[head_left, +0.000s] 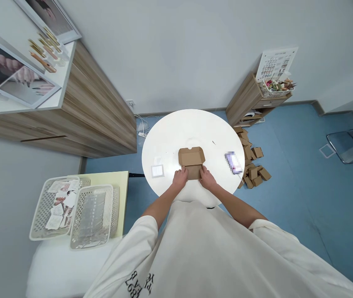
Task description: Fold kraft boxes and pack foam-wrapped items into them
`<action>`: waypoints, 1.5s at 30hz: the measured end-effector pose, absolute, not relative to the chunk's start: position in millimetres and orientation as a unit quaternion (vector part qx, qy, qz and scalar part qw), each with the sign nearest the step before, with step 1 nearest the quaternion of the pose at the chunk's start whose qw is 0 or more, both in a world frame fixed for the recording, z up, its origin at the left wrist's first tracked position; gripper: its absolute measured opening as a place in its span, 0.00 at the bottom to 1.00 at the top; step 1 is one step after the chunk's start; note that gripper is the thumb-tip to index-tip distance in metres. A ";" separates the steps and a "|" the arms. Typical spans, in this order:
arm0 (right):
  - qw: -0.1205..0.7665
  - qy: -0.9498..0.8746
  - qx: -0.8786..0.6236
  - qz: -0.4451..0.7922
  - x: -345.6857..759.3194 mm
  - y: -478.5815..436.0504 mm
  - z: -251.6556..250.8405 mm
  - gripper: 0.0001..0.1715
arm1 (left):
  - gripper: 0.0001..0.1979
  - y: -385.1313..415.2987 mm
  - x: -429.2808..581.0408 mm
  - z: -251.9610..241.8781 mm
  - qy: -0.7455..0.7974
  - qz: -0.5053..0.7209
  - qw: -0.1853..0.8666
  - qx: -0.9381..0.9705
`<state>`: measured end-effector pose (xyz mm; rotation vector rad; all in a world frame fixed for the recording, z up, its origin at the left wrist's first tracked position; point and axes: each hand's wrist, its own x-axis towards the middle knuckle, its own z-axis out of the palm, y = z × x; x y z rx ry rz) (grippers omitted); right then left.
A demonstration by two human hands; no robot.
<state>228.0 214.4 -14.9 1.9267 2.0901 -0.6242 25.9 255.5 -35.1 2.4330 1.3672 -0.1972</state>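
Note:
A small brown cardboard box (191, 158) lies on the white round table in front of me, its lid flap raised toward the far side. At the box's near left corner, my left hand (180, 177) is closed, fingers gripping the side wall. My right hand (207, 179) grips the opposite near corner in the same way. The fingertips partly cover the box's side edges. Left of my left hand lies a clear, pale rectangular packet (157, 171). To the right of my right hand is a phone-like item (234, 162), its picture blurred into blocks.
Several folded cardboard boxes (252, 171) are heaped on the floor right of the table (171, 128). White baskets with cards (57, 209) and clear plastic packs (92, 213) stand at left. Wooden cabinets (102, 103) line the wall; a metal-framed chair (350, 145) stands far right.

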 end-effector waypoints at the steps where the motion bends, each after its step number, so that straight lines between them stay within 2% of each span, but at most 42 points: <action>1: 0.109 0.719 0.654 -0.211 229.5 213.9 -15.2 0.31 | 0.27 255.4 25.5 -35.4 0.481 -0.068 0.171 0.857; 6: 0.135 0.734 0.630 -0.213 234.0 222.7 -17.3 0.47 | 0.27 255.4 24.7 -36.4 0.481 -0.063 0.176 0.857; 10: 0.158 0.738 0.619 -0.219 234.8 232.5 -18.8 0.51 | 0.28 253.5 23.1 -38.0 0.481 -0.053 0.188 0.855; 14: 0.170 0.736 0.619 -0.217 235.1 235.7 -20.1 0.53 | 0.24 253.0 6.1 -37.3 0.490 0.018 0.218 0.844; 17: 0.170 0.736 0.618 -0.219 235.1 235.9 -20.1 0.53 | 0.21 258.4 -24.3 -34.0 0.558 0.084 0.233 0.792; 20: 0.161 0.736 0.618 -0.224 235.0 235.9 -18.8 0.53 | 0.20 269.3 -63.6 -31.6 0.688 0.111 0.219 0.683; 24: 0.143 0.733 0.620 -0.240 235.6 235.8 -15.7 0.55 | 0.26 285.7 -106.9 -35.1 0.817 0.074 0.252 0.513; 28: 0.139 0.731 0.620 -0.249 235.5 234.7 -12.7 0.55 | 0.29 297.6 -122.9 -42.9 0.828 0.047 0.342 0.442; 32: 0.141 0.725 0.625 -0.253 234.2 233.9 -11.7 0.56 | 0.29 306.0 -121.7 -47.4 0.842 0.030 0.348 0.411; 37: 0.138 0.725 0.625 -0.253 234.1 234.3 -12.0 0.57 | 0.19 310.3 -122.1 -45.3 0.823 0.029 0.391 0.412; 42: 0.113 0.730 0.626 -0.251 235.4 232.3 -12.3 0.58 | 0.13 299.4 -112.3 -26.4 0.775 0.105 0.387 0.489; 45: 0.089 0.732 0.625 -0.257 237.5 230.6 -11.9 0.61 | 0.12 294.0 -93.4 -5.9 0.683 0.159 0.465 0.540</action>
